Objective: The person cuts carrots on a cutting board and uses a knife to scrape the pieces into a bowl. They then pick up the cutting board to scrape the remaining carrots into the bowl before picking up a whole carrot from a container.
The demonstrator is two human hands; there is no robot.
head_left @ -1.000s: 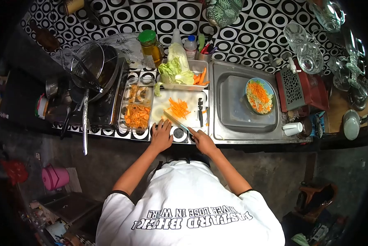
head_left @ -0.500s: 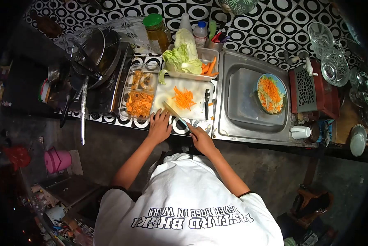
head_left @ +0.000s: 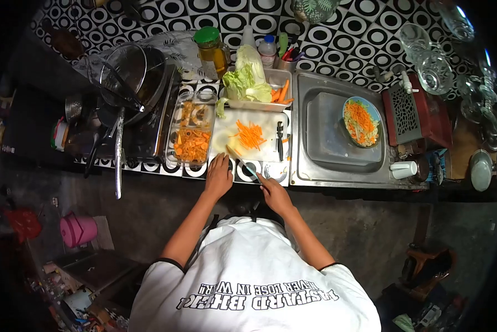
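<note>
My right hand (head_left: 275, 195) is closed around the handle of a knife (head_left: 247, 167), whose blade points up and left over the near edge of the white cutting board (head_left: 269, 119). My left hand (head_left: 219, 176) lies at the board's near left corner, fingers stretched forward beside the blade tip; nothing shows in its grasp. Thin carrot strips (head_left: 250, 136) are heaped mid-board. A black peeler (head_left: 280, 133) lies along the right side of the board.
Left of the board is a clear divided container (head_left: 191, 145) of orange pieces. Behind stands a tray (head_left: 252, 104) with cabbage (head_left: 248, 77) and carrots (head_left: 282, 92). A bowl of shredded vegetables (head_left: 362, 123) sits in the sink (head_left: 337, 178). Pans (head_left: 132, 72) occupy the stove.
The knife blade has rolled to show a broader face, and its tip is slightly lower. My left hand has drawn its fingers closer together. The whole view has shifted a little.
</note>
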